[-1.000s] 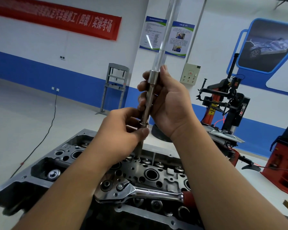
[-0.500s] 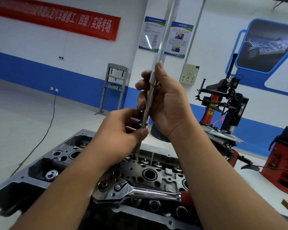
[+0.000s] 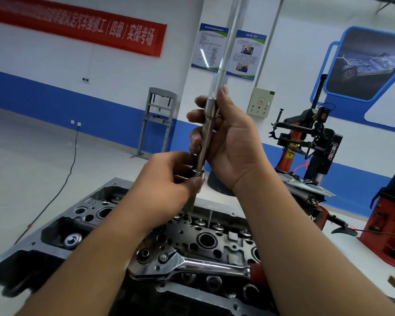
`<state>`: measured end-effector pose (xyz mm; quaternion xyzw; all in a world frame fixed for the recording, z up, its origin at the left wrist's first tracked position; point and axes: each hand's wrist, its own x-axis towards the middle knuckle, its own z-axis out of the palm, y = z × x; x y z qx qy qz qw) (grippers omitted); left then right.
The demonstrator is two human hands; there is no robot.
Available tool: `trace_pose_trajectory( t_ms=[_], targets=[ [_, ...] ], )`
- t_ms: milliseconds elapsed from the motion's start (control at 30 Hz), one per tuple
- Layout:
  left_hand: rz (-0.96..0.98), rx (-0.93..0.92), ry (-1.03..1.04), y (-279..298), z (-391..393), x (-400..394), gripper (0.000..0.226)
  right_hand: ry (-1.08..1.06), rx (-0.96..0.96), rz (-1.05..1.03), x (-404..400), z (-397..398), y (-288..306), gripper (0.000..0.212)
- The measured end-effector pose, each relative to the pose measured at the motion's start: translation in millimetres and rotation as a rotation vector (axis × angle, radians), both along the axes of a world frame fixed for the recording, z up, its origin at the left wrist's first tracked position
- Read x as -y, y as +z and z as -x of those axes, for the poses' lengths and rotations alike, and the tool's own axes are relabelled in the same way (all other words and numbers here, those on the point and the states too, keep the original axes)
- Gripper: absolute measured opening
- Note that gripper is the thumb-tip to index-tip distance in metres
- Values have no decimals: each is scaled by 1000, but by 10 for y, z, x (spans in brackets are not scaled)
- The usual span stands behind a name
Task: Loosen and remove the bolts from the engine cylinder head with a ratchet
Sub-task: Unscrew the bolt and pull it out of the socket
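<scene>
Above the cylinder head [image 3: 114,226], which lies on a tabletop [image 3: 217,201], two hands hold one long socket extension bar [image 3: 204,137] nearly upright, its long axis leaning slightly right toward the top. Since half a second ago the right hand has slid a little lower on the bar, baring the wider collar at its upper end; the bar's tilt and place match. The right hand [image 3: 228,142] is curled round the bar's upper shaft. The left hand [image 3: 167,179] pinches the lower part just under a socket-like collar, thumb in front. A thin dark shank, possibly a bolt [image 3: 192,201], runs down from the left hand to the row of valve springs along the cylinder head's far edge. One ratchet [image 3: 192,265] lies flat across the near part of the cylinder head, head to the left, red grip to the right, partly hidden by the right forearm.
</scene>
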<state>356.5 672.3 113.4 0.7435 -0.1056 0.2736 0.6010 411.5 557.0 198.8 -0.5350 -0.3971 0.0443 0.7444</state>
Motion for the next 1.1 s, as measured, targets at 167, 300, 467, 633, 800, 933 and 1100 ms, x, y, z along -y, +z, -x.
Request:
trace_pose_trajectory(
  t_ms=[167,300,467,633,800,933,1100],
  targets=[
    [-15,44,119,-13,1,-20,25,-34,52,-9,-11,4,-18,34],
    [-37,-56,-34,12,-10,26,20,-42,16,-13,-10,16,-10,38],
    [-83,-44,-25,9,2,13,28,-47,-38,-15,-4,33,2,40],
    [-62,2,103,-11,-12,-23,22,-60,39,-9,-2,32,-9,35],
    [-32,-61,-108,12,13,12,32,-29,-25,-17,-4,22,2,43],
    [-41,-35,-28,8,12,7,28,-19,-38,1,8,27,6,43],
    [-15,-15,43,-2,2,-21,21,-27,26,-17,-9,12,-11,38]
  ],
)
